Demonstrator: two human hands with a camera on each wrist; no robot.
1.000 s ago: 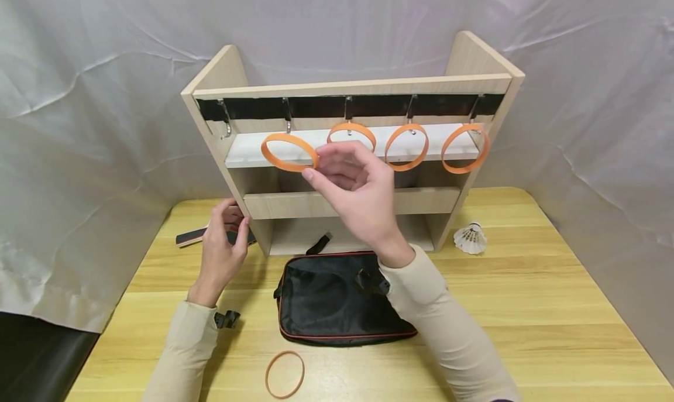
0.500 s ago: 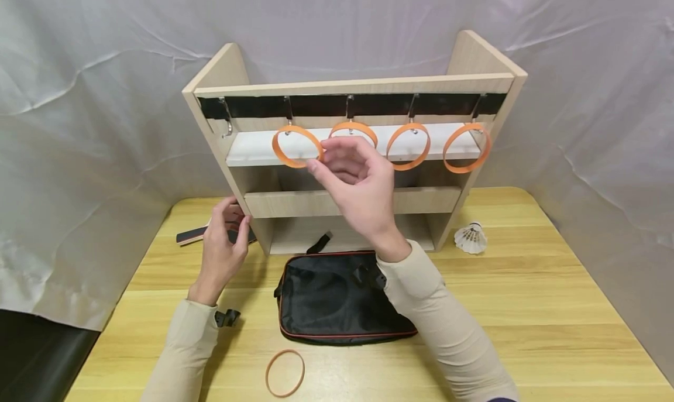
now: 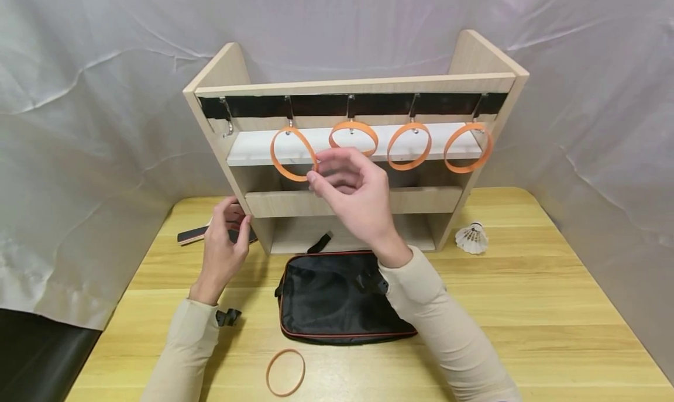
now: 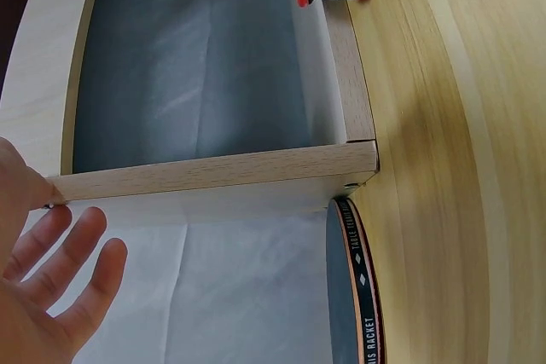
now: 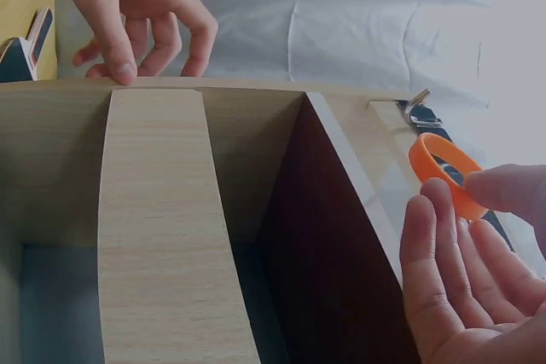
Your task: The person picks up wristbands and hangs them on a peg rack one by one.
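My right hand (image 3: 358,197) pinches the lower right side of an orange ring (image 3: 274,156) between thumb and forefinger. Its top meets the second hook (image 3: 289,118) from the left; whether the hook carries its weight I cannot tell. In the right wrist view the same ring (image 5: 467,205) sits at the thumb, the other fingers spread below. My left hand (image 3: 223,253) touches the left side panel (image 4: 213,172) of the wooden shelf, thumb at the front edge, remaining fingers loosely bent outside it. Three more orange rings hang to the right, including one (image 3: 409,165) on the fourth hook.
The leftmost hook (image 3: 228,127) bears no ring. Another orange ring (image 3: 267,371) lies at the table's front. A black bag (image 3: 326,296) lies before the shelf. A table tennis racket (image 4: 363,279) is beside its left side, a shuttlecock (image 3: 471,238) to the right.
My right hand has turned the ring from nearly flat to more upright, brought its top to the second hook, then lowered slightly. The left hand stays put.
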